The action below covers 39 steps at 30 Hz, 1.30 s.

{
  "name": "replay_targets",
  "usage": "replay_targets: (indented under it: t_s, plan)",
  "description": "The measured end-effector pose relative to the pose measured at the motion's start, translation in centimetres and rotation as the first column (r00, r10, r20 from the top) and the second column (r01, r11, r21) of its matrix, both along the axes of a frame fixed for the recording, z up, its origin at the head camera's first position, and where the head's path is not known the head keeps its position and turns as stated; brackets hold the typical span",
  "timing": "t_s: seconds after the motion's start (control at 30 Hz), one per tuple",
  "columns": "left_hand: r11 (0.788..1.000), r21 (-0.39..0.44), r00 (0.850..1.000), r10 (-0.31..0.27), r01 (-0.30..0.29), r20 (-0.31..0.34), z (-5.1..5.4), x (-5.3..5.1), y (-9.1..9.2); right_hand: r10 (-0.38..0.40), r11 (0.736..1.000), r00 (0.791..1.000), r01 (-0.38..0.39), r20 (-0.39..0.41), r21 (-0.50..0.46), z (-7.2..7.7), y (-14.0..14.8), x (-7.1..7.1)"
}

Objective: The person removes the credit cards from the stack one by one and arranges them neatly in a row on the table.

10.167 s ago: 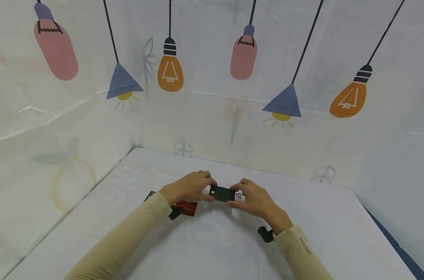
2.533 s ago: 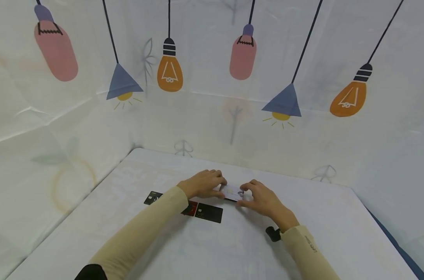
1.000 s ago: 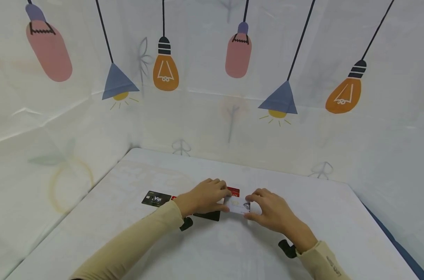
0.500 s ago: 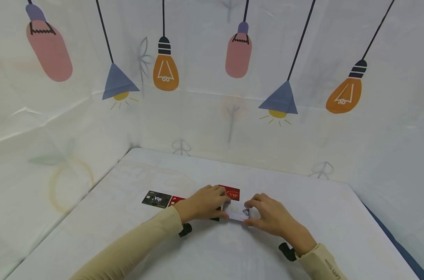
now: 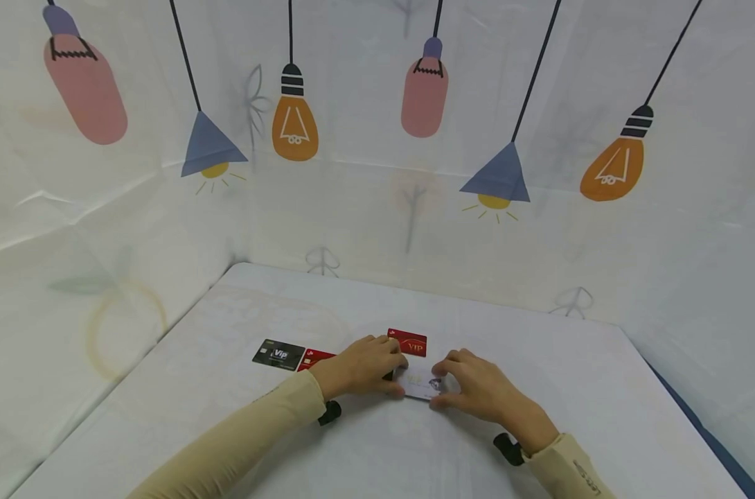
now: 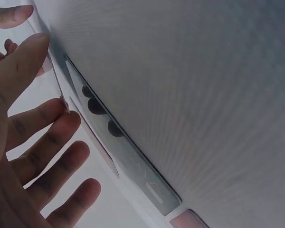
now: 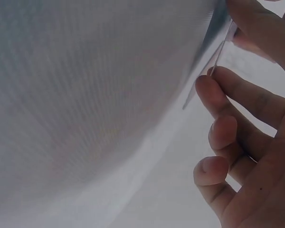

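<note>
- The left hand [image 5: 360, 366] pinches the left end of a white card [image 5: 419, 384] between thumb and fingers.
- The right hand [image 5: 480, 388] pinches the card's opposite end the same way.
- The white card spans the gap between both hands, near the middle of the white counter [image 5: 409, 457].
- A dark card [image 5: 388, 375], mostly hidden by the left hand in the head view, lies on the counter just beside the white card.
- Just beyond the white card lies a red VIP card [image 5: 409, 343].
- Farther left, a second red card [image 5: 314, 357], partly covered by the left hand and sleeve [image 5: 234, 440], lies beside a black VIP card [image 5: 279, 355].
- Behind the counter hangs a pale sheet [image 5: 352, 215] printed with lamps.
</note>
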<state>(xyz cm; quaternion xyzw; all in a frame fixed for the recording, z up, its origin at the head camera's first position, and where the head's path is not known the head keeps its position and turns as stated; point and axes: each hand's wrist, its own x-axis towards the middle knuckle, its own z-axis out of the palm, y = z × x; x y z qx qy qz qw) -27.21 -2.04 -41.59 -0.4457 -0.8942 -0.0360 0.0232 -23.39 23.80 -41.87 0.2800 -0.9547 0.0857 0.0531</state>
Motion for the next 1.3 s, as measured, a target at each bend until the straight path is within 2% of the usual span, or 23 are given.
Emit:
replay_targets:
  t_s: [0.3, 0.6, 0.8, 1.1, 1.3]
  plan:
    - [1.000, 0.000, 0.998, 0.028, -0.029, 0.057, -0.33, -0.33, 0.00, 0.010, 1.000, 0.999, -0.010, 0.040, -0.006, -0.16, -0.10, -0.42]
    - [0.999, 0.001, 0.998, 0.035, -0.035, 0.053, -0.91, -0.72, 0.15, 0.000, 1.000, 0.997, 0.000, 0.073, 0.007, -0.08, -0.07, -0.44]
    - [0.999, -0.009, 0.997, 0.047, -0.046, 0.069, -0.70, -0.46, 0.08, -0.001, 1.000, 0.996, 0.000, 0.085, 0.006, -0.12, -0.10, -0.37]
    - [1.000, -0.003, 0.999, 0.017, -0.017, 0.033, -0.67, -0.53, -0.19, -0.004, 1.000, 0.996, 0.003, 0.088, 0.007, -0.12, -0.09, -0.27]
    - [1.000, 0.005, 0.999, 0.014, -0.014, 0.038, -0.59, -0.47, -0.26, 0.006, 1.000, 0.996, -0.006, 0.089, 0.002, -0.19, -0.02, -0.25]
